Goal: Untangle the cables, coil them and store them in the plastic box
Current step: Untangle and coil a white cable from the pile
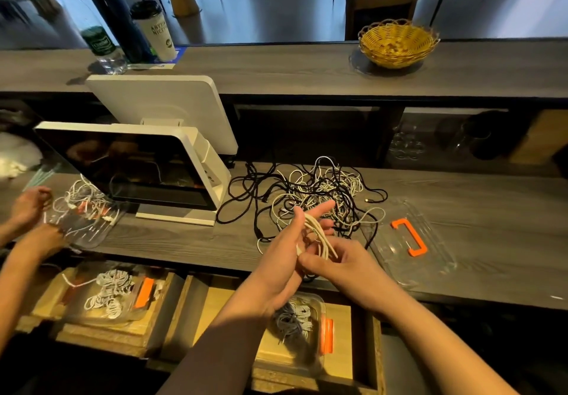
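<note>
The left hand (289, 241) is held palm-up with fingers extended, and several loops of a white cable (319, 236) are wound around those fingers, which serve as a form for the coil. The right hand (335, 259) pinches the loops from the near side, fingers curled onto the strands, apparently guiding the next turn (the exact fingertip contact is blurred).

Just beyond the hands, on the grey wood-grain counter (476, 210), lies the tangled pile of black and white cables (313, 192), with the white cable's tail running back into it. To the right of the pile rests a clear plastic lid with an orange handle (408, 236), set aside so the box stays open. The plastic box (302, 330) sits on a lower shelf directly beneath the hands, already holding grey and white coils, placed close for dropping finished coils in.

At far left, another person's hands (30, 207) work on white cables beside a white point-of-sale terminal (138, 167). A yellow wicker basket (398, 43) stands on the upper ledge.

Most of the pile is not yet untangled.
</note>
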`<control>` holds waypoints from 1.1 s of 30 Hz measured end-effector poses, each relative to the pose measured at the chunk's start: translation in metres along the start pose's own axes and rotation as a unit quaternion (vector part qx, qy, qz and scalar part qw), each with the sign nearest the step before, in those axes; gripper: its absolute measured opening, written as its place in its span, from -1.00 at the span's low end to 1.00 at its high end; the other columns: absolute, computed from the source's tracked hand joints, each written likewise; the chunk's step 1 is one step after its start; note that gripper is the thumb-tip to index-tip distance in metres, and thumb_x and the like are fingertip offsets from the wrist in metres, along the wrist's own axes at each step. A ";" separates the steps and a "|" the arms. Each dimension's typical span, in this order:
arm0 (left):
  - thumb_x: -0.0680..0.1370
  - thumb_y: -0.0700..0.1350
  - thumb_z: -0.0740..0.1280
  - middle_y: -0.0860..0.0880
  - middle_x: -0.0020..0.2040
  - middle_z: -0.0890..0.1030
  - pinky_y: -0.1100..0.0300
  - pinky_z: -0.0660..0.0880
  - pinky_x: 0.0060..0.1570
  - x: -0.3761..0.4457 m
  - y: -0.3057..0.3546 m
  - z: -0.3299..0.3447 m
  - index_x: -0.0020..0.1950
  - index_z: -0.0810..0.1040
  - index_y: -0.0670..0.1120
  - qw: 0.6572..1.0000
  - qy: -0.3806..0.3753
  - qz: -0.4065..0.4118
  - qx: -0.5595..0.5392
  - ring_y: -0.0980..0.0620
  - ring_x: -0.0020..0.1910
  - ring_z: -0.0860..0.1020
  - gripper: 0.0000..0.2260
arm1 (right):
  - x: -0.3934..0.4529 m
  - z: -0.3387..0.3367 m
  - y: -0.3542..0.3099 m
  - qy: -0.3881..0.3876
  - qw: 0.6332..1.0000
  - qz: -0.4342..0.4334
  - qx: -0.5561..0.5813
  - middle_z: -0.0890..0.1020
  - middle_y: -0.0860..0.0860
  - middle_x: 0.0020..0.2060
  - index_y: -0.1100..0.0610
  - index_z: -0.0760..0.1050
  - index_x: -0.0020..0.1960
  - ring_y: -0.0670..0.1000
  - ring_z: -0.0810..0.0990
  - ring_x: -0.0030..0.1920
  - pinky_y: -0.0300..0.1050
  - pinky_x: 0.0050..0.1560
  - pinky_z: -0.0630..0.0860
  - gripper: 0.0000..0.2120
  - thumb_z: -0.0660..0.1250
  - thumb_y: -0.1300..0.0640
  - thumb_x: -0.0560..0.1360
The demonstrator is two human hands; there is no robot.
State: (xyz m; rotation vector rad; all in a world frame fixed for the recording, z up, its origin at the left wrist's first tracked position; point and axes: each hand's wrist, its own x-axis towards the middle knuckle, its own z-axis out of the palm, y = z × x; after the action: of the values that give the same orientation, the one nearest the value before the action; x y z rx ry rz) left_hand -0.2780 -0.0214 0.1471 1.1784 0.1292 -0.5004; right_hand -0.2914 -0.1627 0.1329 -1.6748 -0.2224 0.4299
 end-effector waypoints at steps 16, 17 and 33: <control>0.63 -0.08 0.29 -0.01 -0.32 0.36 0.14 0.41 -0.17 0.001 -0.013 -0.001 -0.05 0.73 0.04 0.987 0.145 0.062 0.023 0.06 -0.30 0.36 -0.79 | -0.009 0.004 0.003 -0.046 0.979 0.077 0.181 0.55 0.03 -0.35 0.19 0.57 -0.03 -0.13 0.48 -0.49 -0.34 -0.47 0.39 -0.97 0.35 0.26 0.57; 0.62 -0.13 0.27 -0.03 -0.33 0.36 0.12 0.42 -0.15 0.002 -0.012 -0.002 -0.07 0.73 0.04 0.987 0.146 0.062 0.030 0.04 -0.31 0.36 -0.76 | -0.009 0.003 0.003 -0.052 0.979 0.079 0.182 0.54 0.03 -0.36 0.13 0.58 -0.05 -0.11 0.43 -0.51 -0.32 -0.51 0.34 -0.94 0.36 0.25 0.57; 0.61 0.23 0.23 0.03 -0.49 0.31 0.14 0.23 -0.38 -0.004 0.000 -0.014 -0.42 0.37 -0.02 0.899 0.076 0.081 0.424 0.07 -0.46 0.27 -0.51 | -0.017 -0.013 0.001 -0.037 0.995 0.049 0.078 0.48 0.01 -0.40 0.06 0.61 -0.04 0.02 0.38 -0.41 -0.18 -0.33 0.33 -0.79 0.48 -0.07 0.48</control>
State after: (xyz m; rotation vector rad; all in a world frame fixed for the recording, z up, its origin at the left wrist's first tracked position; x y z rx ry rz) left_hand -0.2792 -0.0076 0.1429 2.0681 -0.0691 -0.3117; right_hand -0.3016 -0.1811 0.1353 -1.5221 -0.1560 0.5692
